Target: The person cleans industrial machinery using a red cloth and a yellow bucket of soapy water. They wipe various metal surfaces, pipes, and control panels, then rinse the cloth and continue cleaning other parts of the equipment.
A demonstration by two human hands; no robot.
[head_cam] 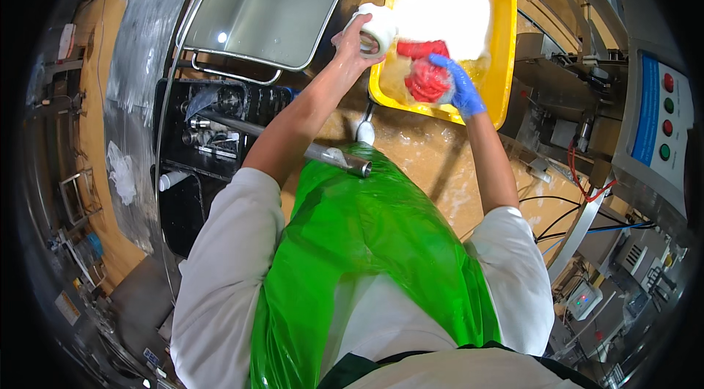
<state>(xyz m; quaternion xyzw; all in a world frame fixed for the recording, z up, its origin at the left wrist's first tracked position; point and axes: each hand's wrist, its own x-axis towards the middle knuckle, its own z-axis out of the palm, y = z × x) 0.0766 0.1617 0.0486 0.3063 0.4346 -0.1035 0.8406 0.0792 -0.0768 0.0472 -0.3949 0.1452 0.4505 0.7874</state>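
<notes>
My bare left hand (352,43) grips a white hollow cylindrical part (383,26), its round opening turned towards me, beside the left rim of a yellow plastic tub (507,37). Inside the tub, white suds (443,9) cover much of the cloudy water. My right hand (461,86), in a blue glove, holds a soapy red scrubbing cloth (428,82) over the tub's near end. Just beyond it is another red piece (421,49), and I cannot tell whether the two are joined.
A stainless-steel basin (275,1) stands left of the tub. Below it, a black crate (198,136) holds metal fittings. A metal pipe (335,157) slants across from the crate to my green apron (374,213). Machinery with a button panel (663,114) stands at the right.
</notes>
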